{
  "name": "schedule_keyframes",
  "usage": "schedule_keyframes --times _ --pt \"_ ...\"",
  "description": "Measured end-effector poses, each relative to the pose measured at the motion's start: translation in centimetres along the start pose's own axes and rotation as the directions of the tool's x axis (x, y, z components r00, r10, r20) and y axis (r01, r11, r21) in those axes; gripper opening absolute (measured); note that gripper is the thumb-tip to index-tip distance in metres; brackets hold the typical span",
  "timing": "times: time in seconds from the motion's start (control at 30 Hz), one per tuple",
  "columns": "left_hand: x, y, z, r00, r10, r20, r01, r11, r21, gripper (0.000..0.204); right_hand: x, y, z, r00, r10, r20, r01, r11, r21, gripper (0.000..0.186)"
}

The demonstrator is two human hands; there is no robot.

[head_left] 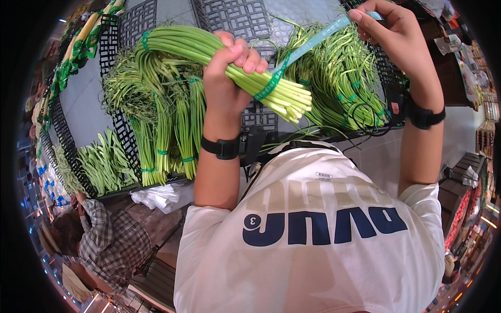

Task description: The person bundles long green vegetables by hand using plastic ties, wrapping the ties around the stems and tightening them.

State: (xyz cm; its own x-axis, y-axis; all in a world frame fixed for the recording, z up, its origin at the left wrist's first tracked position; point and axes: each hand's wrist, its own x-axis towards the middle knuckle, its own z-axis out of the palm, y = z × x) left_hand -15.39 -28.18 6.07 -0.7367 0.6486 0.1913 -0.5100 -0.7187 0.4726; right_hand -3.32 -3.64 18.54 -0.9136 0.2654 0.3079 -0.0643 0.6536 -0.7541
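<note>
My left hand (229, 70) is closed around a thick bunch of garlic scapes (182, 43), held at a slant above the display. Their pale cut ends point to the lower right, and a green band circles the far left end. Near the cut ends, a green printed tape (269, 86) passes around the stems. Its loose length stretches taut up to the right, where my right hand (389, 34) pinches the end between thumb and fingers. Below and left of the held bunch lie several banded bunches of scapes (166, 133).
More green bunches (344, 78) are heaped on the right of the black lattice crates (237, 18). Flat green beans (107, 159) fill a section at the left. White plastic bags (162, 197) hang at the front edge. A person in a plaid shirt (117, 235) is at the lower left.
</note>
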Motion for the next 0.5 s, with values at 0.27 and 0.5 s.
schedule_keyframes --times 0.27,0.5 --pt "-0.2 0.6 0.7 0.930 -0.003 0.368 0.142 0.926 -0.351 0.009 0.9 6.6 -0.1 0.926 0.197 0.323 -0.240 0.966 0.097 0.033" --pt "-1.3 -1.6 2.9 0.914 0.097 0.395 0.071 0.918 -0.390 0.013 -0.1 8.3 2.1 0.896 0.276 0.347 -0.353 0.918 0.183 0.029"
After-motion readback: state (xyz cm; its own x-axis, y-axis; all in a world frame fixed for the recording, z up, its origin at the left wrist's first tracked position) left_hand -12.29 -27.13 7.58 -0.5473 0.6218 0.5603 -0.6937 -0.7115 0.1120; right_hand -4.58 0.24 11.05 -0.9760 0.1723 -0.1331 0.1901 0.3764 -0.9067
